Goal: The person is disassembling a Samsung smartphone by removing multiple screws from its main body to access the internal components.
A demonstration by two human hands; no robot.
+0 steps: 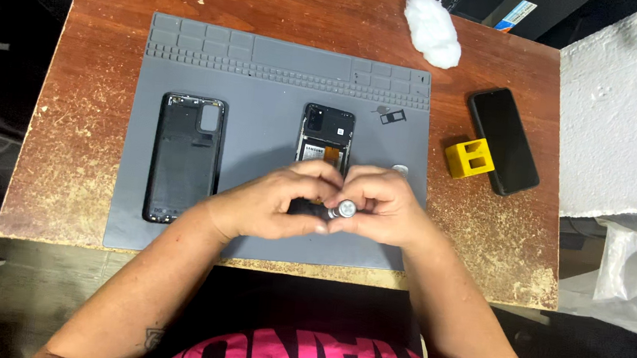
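My left hand (pixel 274 202) and right hand (pixel 377 207) meet at the near edge of the grey mat (pixel 261 132), both closed around a small screwdriver (pixel 345 210) whose round metal cap faces me. It looks light, stiff and slick, so I judge the knurled shaft the best place to pinch it. Just beyond my fingers lies the opened phone (pixel 326 137), its bare boards likely fragile, best held by the edges. Its back cover (pixel 184 157) lies to the left; farther right sit a yellow block (pixel 469 157) and another phone (pixel 503 140).
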